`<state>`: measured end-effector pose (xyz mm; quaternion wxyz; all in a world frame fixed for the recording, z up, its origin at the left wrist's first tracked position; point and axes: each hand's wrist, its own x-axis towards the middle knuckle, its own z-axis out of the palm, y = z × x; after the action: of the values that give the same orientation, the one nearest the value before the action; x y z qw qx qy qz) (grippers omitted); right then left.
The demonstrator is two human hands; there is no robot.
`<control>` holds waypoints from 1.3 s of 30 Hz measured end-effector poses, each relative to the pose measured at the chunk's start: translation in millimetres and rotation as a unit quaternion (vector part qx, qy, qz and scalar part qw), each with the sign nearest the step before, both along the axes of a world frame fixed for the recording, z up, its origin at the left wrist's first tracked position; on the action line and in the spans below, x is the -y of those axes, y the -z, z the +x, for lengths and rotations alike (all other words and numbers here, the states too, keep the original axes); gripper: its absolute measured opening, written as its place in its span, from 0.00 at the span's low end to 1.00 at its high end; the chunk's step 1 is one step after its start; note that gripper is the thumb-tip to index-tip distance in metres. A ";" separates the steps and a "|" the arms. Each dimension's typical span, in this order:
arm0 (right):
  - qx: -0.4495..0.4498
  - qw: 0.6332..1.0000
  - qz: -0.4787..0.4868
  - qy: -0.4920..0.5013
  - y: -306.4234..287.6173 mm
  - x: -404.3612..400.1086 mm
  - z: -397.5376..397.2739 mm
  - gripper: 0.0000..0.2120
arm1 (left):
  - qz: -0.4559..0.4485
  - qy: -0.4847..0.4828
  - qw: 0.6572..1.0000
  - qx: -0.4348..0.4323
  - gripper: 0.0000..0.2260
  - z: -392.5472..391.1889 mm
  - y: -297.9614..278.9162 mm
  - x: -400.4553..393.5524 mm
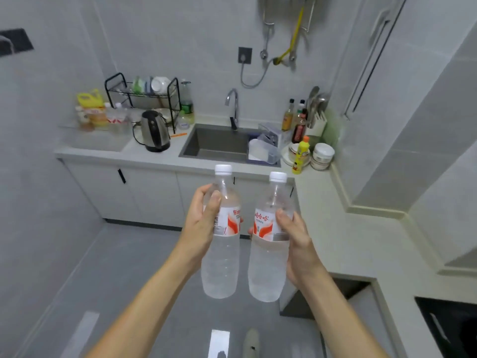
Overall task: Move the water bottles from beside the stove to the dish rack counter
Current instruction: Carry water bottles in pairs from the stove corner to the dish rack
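While each hand grips a bottle, the left hand [200, 223] round the left water bottle [223, 233] and the right hand [296, 241] round the right water bottle [269, 239], both upright in mid-air over the floor, the carry looks underway; next they need setting down on the counter [103, 146] by the dish rack [144, 99]

Beyond the hands, the counter [165, 157] carries a kettle [154, 131], dish rack [144, 99], sink [219, 144], bowls [321, 156] and sauce bottles [296, 122].

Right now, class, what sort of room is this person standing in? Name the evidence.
Most likely a small home kitchen: a sink with a tap, a dish rack, and an electric kettle.
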<state>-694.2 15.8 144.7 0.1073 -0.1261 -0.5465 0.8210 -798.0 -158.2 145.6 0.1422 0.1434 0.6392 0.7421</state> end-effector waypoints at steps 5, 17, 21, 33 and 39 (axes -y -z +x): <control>0.010 0.994 -0.015 -0.109 14.6 16.8 -138.3 0.19 | -0.042 -0.154 0.987 -0.003 0.41 -93.8 7.3 38.7; 0.031 0.943 0.016 -0.330 18.1 142.3 -428.2 0.41 | -0.035 -0.388 0.921 -0.001 0.31 -270.1 7.7 169.5; 0.038 0.938 0.031 -0.343 25.9 207.4 -516.6 0.38 | -0.032 -0.413 0.910 -0.002 0.21 -359.0 14.3 219.3; 0.033 0.953 0.045 -0.299 14.3 332.8 -739.9 0.20 | -0.076 -0.363 0.927 -0.046 0.11 -602.7 1.3 353.3; 0.045 0.959 0.072 -0.270 20.6 365.6 -837.7 0.39 | -0.089 -0.332 0.937 -0.063 0.13 -712.8 9.5 383.1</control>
<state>-1531.9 -349.9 124.1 -0.1345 -0.0021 -0.6224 0.7710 -1510.8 -541.3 136.0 -0.1404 -0.0435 0.7215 0.6766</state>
